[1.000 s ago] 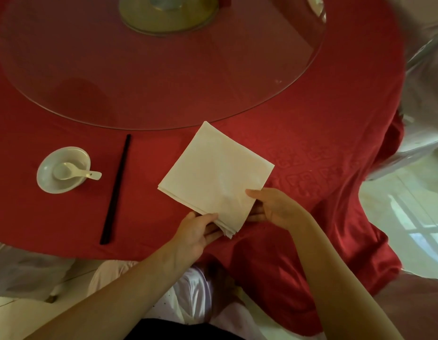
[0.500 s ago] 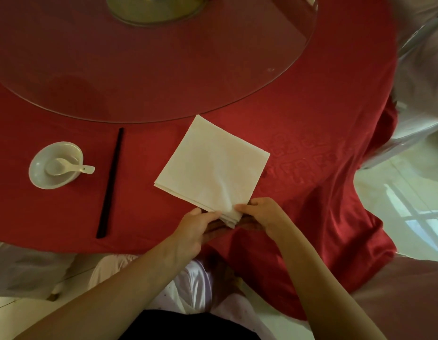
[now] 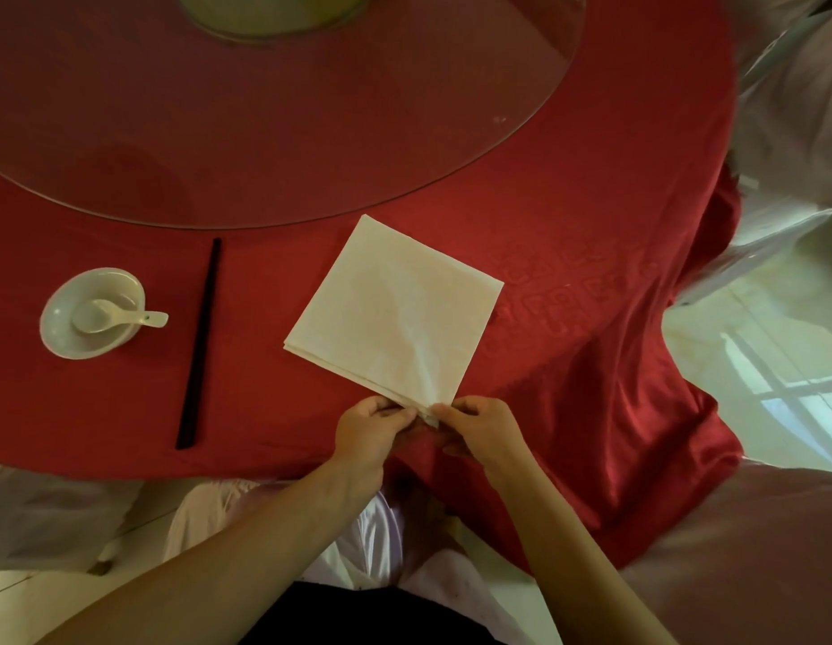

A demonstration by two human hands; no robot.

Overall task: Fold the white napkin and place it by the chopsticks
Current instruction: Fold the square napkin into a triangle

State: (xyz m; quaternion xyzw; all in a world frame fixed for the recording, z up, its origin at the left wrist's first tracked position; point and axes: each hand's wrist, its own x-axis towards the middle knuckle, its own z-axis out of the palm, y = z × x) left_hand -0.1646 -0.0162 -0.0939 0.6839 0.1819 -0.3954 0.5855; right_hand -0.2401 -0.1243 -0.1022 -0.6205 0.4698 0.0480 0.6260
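- Napkin [image 3: 395, 314], a folded square, lay with chopsticks [image 3: 200, 342] well apart at its 9 o'clock.
- Left hand [image 3: 372, 423] and right hand [image 3: 479, 425] pinched its 6 o'clock corner.
- Folding seemed underway; next, that corner probably needed carrying toward 12 o'clock.

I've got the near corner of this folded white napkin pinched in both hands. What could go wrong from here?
Several layers of the folded white cloth napkin meet at the corner that the left hand and right hand pinch; lifting there may let them slip apart. Sliding it could bunch the glossy red tablecloth. Carrying it leftward could nudge the black chopsticks lying to its left.
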